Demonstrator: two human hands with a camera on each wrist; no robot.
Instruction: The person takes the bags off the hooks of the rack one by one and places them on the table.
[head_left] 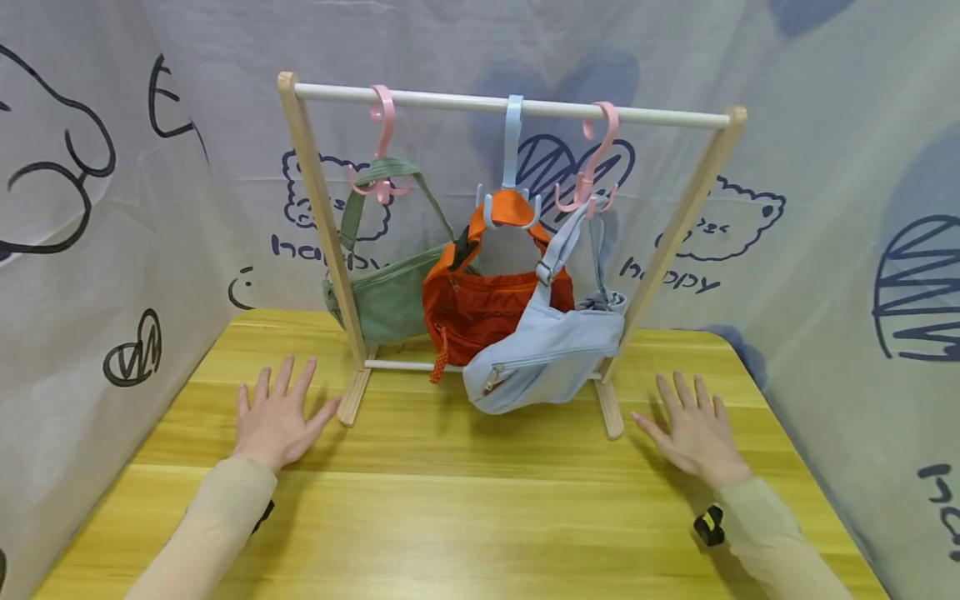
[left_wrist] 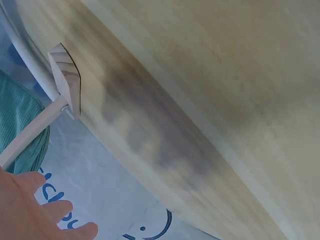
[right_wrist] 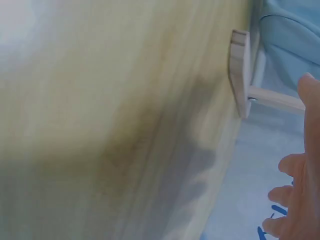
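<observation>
My left hand (head_left: 276, 419) is spread above the table to the left of a small wooden rack, fingers straight, holding nothing. On the other side my right hand (head_left: 697, 433) is spread the same way, also holding nothing. From the rack's white rod (head_left: 450, 100) hang three bags. A green bag (head_left: 397, 296) hangs by its strap on a pink hook hanger (head_left: 384, 133) at left. In the middle an orange bag (head_left: 487, 312) hangs on a blue hook hanger (head_left: 513, 142). A light blue bag (head_left: 551, 354) hangs on another pink hook hanger (head_left: 600, 154) at right, partly covering the orange one.
The rack's wooden feet (head_left: 356, 398) stand on the yellow wood-grain table (head_left: 465, 517). A lower white bar (head_left: 408, 365) joins its sides, partly hidden by the bags. Printed cloth (head_left: 225, 50) surrounds the table at the back and sides.
</observation>
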